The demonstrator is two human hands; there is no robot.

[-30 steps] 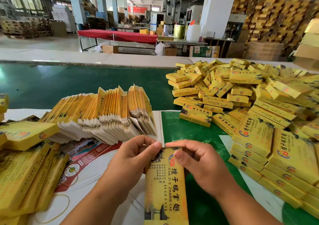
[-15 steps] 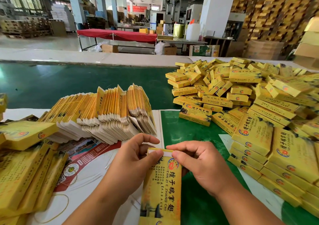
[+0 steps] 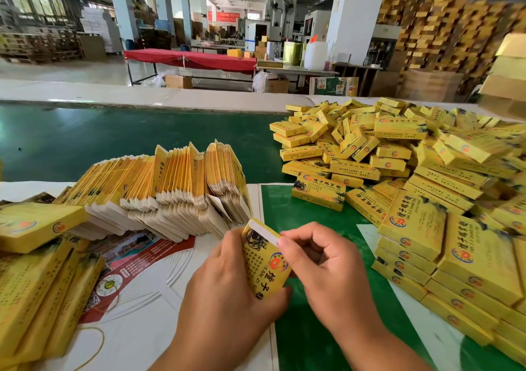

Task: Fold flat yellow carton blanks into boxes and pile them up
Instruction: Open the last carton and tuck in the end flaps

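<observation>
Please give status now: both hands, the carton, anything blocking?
Left hand grips carton. Right hand pinches its top flap. Carton half formed, off the table. Nothing blocking; box pile at right.

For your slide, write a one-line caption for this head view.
Both hands, left hand and right hand, fold a yellow printed carton beside heaped finished boxes.

Left hand [image 3: 227,288] hides the carton's [image 3: 266,259] lower half; right-side box stacks [image 3: 455,271] cut off.

1 head-worn wide view, forward and down, close over table [image 3: 327,228], edges perhaps distorted.
</observation>
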